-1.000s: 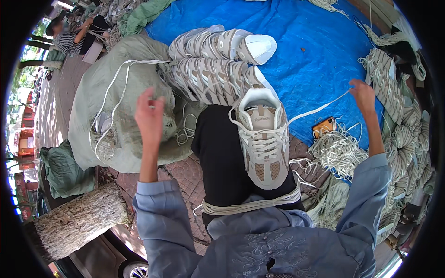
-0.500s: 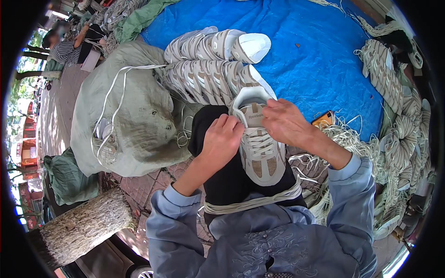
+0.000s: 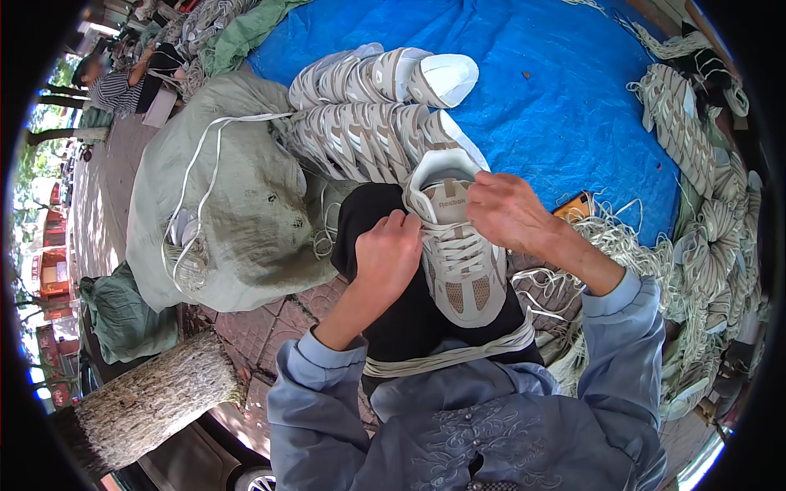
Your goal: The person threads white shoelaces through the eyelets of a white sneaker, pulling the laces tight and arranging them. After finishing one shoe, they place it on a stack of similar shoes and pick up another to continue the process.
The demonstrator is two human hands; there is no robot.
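Observation:
A white and beige sneaker (image 3: 460, 260) rests on my knee, which is covered in black cloth. My left hand (image 3: 386, 255) is closed on the white lace at the shoe's left side, near the top eyelets. On the right side, my right hand (image 3: 508, 211) pinches the lace beside the tongue. Both hands touch the shoe and sit close together. Several white laces (image 3: 449, 357) lie draped across my lap below the shoe.
Rows of matching sneakers (image 3: 368, 123) lie on a blue tarp (image 3: 565, 106). A grey-green sack (image 3: 237, 213) with a loose lace sits at the left. Piles of laces (image 3: 622, 245) and more shoes (image 3: 696, 139) lie at the right. A tree stump (image 3: 147, 401) stands lower left. Another person (image 3: 115, 82) sits far left.
A second ago my arms were spread wide, pulling the lace ends out to both sides. Both hands have since come together at the top of the shoe.

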